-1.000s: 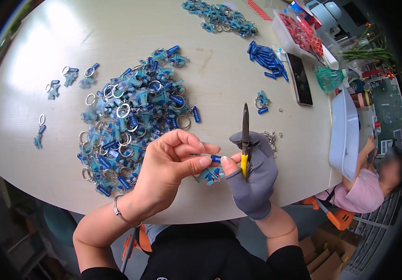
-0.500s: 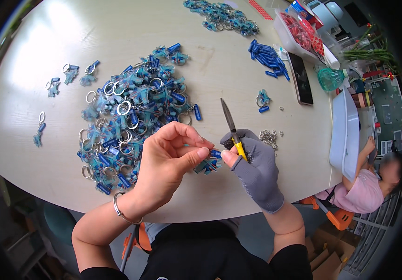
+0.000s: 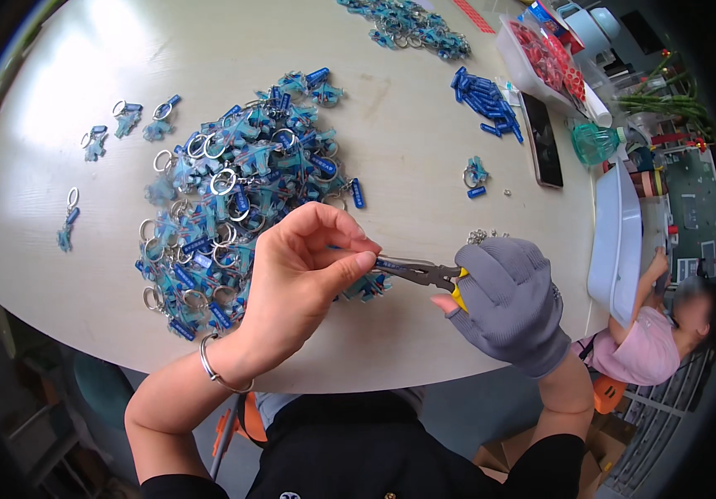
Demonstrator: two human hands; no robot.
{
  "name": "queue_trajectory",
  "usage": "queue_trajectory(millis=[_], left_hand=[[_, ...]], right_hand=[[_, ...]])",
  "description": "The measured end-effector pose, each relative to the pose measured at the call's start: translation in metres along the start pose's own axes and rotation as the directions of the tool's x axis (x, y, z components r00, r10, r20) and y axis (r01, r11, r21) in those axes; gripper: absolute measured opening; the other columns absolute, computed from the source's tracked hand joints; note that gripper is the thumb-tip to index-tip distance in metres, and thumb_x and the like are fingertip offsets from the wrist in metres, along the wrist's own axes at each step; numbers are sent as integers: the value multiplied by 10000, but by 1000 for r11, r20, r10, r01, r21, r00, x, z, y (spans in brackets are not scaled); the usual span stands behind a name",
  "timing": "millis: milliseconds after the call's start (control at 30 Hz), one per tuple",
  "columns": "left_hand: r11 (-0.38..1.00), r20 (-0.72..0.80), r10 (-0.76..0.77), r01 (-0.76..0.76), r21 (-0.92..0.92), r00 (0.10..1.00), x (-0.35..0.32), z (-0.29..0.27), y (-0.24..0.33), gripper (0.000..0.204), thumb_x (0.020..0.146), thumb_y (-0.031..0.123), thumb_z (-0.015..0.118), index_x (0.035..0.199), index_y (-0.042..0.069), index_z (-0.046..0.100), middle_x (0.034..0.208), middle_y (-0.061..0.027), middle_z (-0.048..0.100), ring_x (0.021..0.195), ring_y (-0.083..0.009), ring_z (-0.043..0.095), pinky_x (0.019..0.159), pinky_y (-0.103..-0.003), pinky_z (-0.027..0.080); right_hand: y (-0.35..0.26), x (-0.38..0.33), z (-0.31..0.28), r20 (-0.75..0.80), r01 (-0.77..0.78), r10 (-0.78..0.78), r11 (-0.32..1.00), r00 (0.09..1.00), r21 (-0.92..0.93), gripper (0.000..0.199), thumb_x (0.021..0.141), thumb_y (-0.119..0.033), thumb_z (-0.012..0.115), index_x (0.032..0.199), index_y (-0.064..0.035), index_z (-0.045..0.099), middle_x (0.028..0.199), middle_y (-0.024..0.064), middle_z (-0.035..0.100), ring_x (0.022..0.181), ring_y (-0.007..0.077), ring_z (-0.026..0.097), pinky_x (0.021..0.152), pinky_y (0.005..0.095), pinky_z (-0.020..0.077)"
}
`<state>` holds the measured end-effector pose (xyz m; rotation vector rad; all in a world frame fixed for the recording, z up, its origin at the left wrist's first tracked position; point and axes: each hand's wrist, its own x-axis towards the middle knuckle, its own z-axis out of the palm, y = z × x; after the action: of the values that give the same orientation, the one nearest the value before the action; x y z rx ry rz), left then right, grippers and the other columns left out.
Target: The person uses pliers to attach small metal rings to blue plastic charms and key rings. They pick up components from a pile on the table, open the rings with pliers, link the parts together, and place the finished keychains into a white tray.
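My bare left hand [image 3: 312, 262] has its thumb and forefinger pressed together on the small blue tag [image 3: 387, 265] of a jet-shaped keychain [image 3: 372, 288]. The tag pokes out just past my fingertips on the right, and the teal jet hangs below it, partly hidden behind my thumb. My right hand [image 3: 514, 303], in a grey glove that leaves the thumb tip bare, is wrapped around the yellow handles of the needle-nose pliers [image 3: 429, 273]. Their dark nose points left, right up at the tag beside my left fingertips; I can't tell whether the tips bite on it or only touch it.

Under and beyond my left hand is the big heap of finished keychains [image 3: 225, 187], with split rings, teal jets and blue tags jumbled together. Pale characters run along many of those tags, most of them too small for me to make out. One loose keychain [image 3: 476, 171] lies to the right, with a single blue tag just below it. Farther up is a pile of loose blue tags [image 3: 487, 105], near a dark-screened phone [image 3: 541, 141]. Tiny metal fittings [image 3: 480, 236] sit just beyond my glove. All of this is on the pale tabletop [image 3: 408, 358].
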<state>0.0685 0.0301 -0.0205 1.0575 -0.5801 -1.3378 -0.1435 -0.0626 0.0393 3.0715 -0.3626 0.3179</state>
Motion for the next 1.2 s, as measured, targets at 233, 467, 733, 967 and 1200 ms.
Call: queue_trajectory(millis=[233,467,733,967,1200], left_hand=[[997,22,45,-46,55,999,-1,1,-1,206,822,-60,679,966,5,547,923,-92,663,916,-154,656,843,-270,534],[970,158,191,-210,119,969,-2,6,3,315,802,-5,722,1072,-3,561,1078,-89,633,1113,-216,579,1026,-371,406],[576,258,523,-560,595,812,-5,4,-4,256,730,0,750,955,9,628,878,-112,672,833,-257,665,825,-342,517],[147,435,705,-716,683,561,-4,4,1,299,649,-32,763,920,-3,641,767,-109,664,614,-226,654,508,-289,502],[239,382,693,-695,678,612,-12,4,4,295,631,-28,783,896,-4,655,738,-105,670,566,-208,648,482,-262,492]], right_hand=[[-2,0,-3,84,-11,16,998,996,-60,278,635,-139,789,795,-26,593,952,120,580,828,305,570,701,422,454],[-2,0,-2,-47,-61,67,990,997,125,250,638,-106,775,772,-26,579,870,112,564,747,284,553,629,395,427],[-10,-4,-11,-53,-120,129,980,990,156,261,614,-93,785,726,-30,557,880,114,581,751,305,563,619,398,435],[-22,-5,-22,8,-165,165,985,986,50,261,615,-86,781,724,-29,551,865,113,575,742,308,554,611,396,438],[-30,-7,-17,-88,-162,167,985,982,60,267,629,-107,782,784,-32,577,934,118,571,792,309,549,636,413,446]])
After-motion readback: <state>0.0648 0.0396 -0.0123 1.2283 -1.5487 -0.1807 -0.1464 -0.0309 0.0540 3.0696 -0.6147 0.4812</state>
